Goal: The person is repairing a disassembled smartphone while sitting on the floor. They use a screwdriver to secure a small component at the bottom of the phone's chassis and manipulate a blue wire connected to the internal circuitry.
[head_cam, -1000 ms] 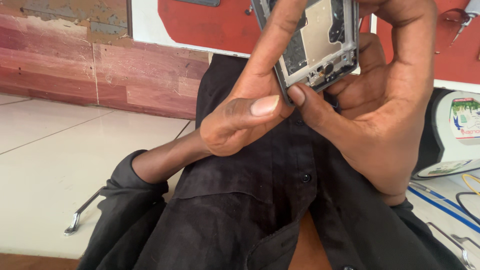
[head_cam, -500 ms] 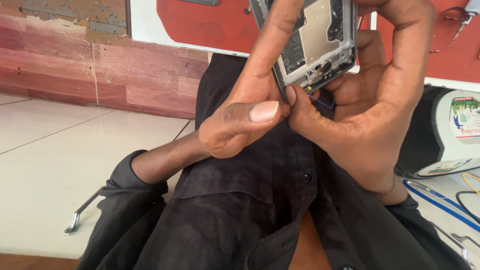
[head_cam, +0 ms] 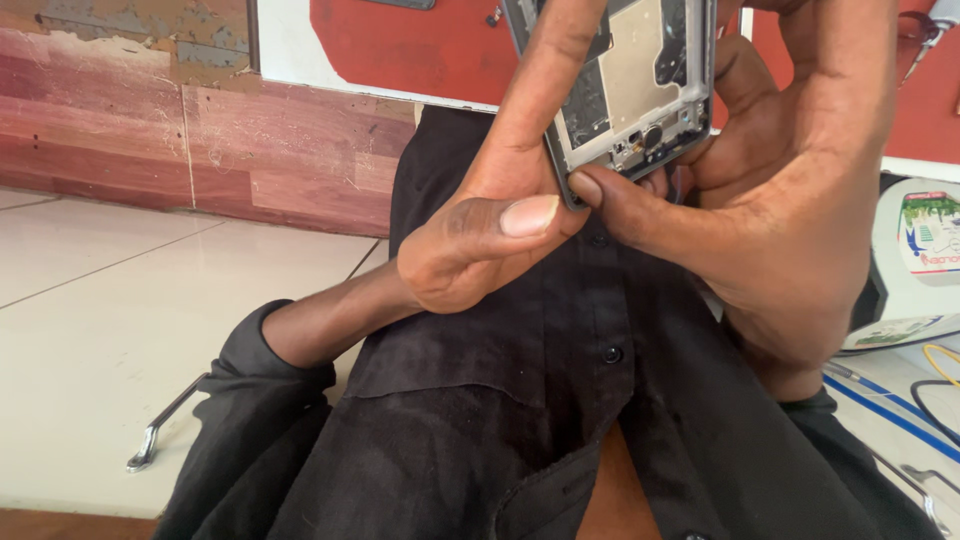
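An opened phone frame (head_cam: 640, 90) with its back off, showing bare circuit parts and a beige panel, is held up near the top of the view. My left hand (head_cam: 490, 230) grips its left edge, the index finger running up along the side and the thumb pressed at the lower left corner. My right hand (head_cam: 780, 200) wraps around the right side and bottom, its thumb tip touching the same lower corner beside my left thumb. The top of the phone is cut off by the frame edge.
Below the hands is my black buttoned shirt (head_cam: 560, 420). A white tiled floor (head_cam: 120, 320) lies at left, with a metal handle (head_cam: 165, 425). A reddish wood-patterned wall (head_cam: 200, 140) is behind. At right stand a white device (head_cam: 925, 270) and some cables (head_cam: 930, 385).
Both hands and the phone frame have shifted slightly up and right; the grip is the same.
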